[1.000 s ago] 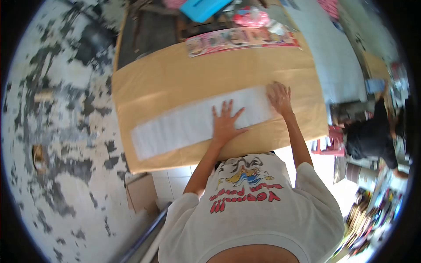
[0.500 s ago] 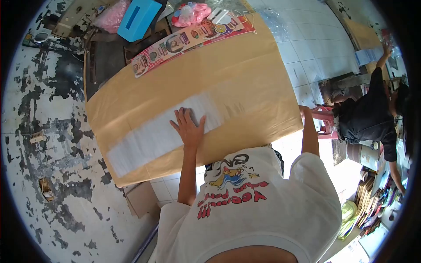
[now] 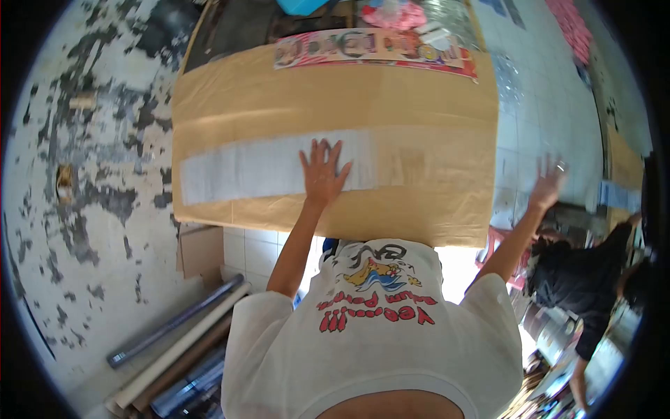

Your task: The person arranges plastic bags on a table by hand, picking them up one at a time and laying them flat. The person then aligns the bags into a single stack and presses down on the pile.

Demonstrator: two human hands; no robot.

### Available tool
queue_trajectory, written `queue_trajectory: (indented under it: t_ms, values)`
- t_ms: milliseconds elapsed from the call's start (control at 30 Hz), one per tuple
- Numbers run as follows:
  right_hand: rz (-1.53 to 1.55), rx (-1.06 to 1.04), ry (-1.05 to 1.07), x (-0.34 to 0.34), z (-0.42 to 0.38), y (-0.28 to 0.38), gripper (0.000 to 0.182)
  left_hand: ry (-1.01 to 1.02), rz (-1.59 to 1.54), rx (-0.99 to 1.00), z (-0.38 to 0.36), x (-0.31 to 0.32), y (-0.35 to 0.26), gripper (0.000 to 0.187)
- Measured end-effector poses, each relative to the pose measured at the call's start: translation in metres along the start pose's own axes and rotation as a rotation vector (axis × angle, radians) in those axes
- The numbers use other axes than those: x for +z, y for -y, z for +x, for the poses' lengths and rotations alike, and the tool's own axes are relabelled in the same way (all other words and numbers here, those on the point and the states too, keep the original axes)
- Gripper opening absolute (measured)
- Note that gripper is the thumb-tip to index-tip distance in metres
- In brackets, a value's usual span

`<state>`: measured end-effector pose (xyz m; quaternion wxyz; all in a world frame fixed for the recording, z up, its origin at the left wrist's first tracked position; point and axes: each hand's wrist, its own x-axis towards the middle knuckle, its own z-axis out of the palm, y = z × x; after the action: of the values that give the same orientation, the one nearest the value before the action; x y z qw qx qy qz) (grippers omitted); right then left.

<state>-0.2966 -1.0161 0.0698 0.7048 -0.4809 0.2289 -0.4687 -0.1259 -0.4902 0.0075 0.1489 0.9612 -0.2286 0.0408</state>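
Note:
My left hand point(image 3: 324, 174) lies flat with spread fingers on a whitish, see-through strip point(image 3: 244, 167). The strip runs lengthwise over the brown paper-like covering point(image 3: 279, 91) of the table, and its right end lies a little beyond my fingers. Off the table's right edge, my right hand point(image 3: 550, 183) is raised in the air, slightly blurred, its fingers apart. A small shiny spot shows near its fingertips; I cannot make out what it is.
Printed food banners point(image 3: 377, 45) lie along the table's far side, near a pink plastic bag point(image 3: 394, 14) and a blue object point(image 3: 301, 5). Long rolls point(image 3: 181, 342) lean at lower left by the peeling wall point(image 3: 91, 209). A co-worker in black point(image 3: 576, 272) is at the right.
My right hand has lifted from beside the table's right edge and moved outward. My left hand stays flat on the strip. The view has turned, so the table looks straighter.

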Motion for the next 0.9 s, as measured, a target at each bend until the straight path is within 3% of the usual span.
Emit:
queue_trajectory:
  t_ms: [100,167,300,333,467,667,767,800,900]
  values:
    - [0.058,-0.305,0.266,0.022,0.028,0.037,0.055,-0.043,-0.053,0.005,-0.003,0.003,0.008,0.053]
    - [-0.08,-0.421,0.127,0.149,-0.025,0.093,0.063,-0.08,-0.083,0.009,-0.006,0.009,0.013,0.05]
    - [-0.25,-0.728,0.377,0.281,-0.077,0.114,0.059,-0.125,-0.121,0.018,-0.006,0.02,0.019,0.047]
    - [-0.353,-0.758,0.527,0.32,-0.101,0.118,0.058,-0.133,-0.134,0.023,-0.006,0.02,0.02,0.047]
    - [-0.31,-0.765,0.892,0.431,-0.182,0.05,0.062,-0.174,-0.254,0.102,-0.011,0.007,0.032,0.053]
    - [-0.339,-0.895,1.446,0.578,-0.364,-0.086,0.062,-0.158,-0.404,0.236,-0.018,-0.002,0.059,0.066]
    - [-0.309,-0.961,1.603,0.623,-0.458,-0.148,0.063,-0.267,-0.481,0.197,-0.026,0.014,0.063,0.071]
    - [-0.294,-0.949,1.663,0.635,-0.486,-0.166,0.063,-0.22,-0.528,0.21,-0.028,0.001,0.067,0.059]
    - [-0.394,-0.977,1.803,0.649,-0.557,-0.211,0.064,-0.202,-0.632,0.228,-0.027,-0.002,0.072,0.061]
